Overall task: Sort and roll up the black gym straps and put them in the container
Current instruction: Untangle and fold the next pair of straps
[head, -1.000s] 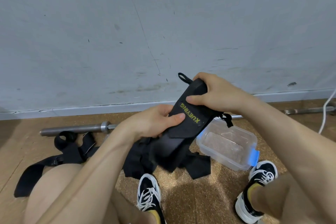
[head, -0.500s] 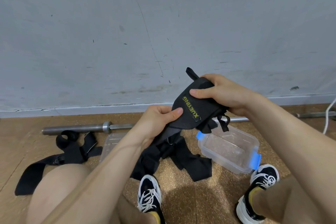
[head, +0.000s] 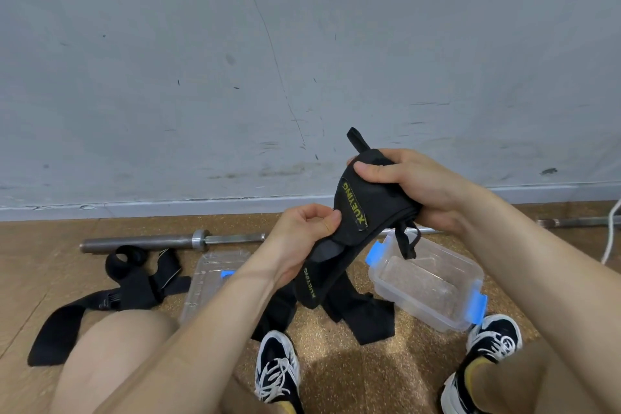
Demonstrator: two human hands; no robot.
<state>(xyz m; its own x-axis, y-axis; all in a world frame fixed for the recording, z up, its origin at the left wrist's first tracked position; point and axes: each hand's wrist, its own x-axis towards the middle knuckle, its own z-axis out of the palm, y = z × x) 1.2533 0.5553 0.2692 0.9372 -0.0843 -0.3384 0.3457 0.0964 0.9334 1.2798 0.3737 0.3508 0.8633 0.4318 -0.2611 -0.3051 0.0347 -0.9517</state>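
The cork floor point(head: 353, 376) under me carries a barbell point(head: 144, 242) along its far edge, black straps point(head: 127, 282) at my left, a clear lid point(head: 208, 276), the open container point(head: 437, 316) at my right, and a strap heap point(head: 373, 319) between my shoes point(head: 277, 363).

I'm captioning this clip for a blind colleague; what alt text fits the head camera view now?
A right hand grips the upper end of a black gym strap with yellow lettering while the left hand pinches its middle. Below, on the cork floor, lie an open clear container, its lid, more black straps and a barbell.
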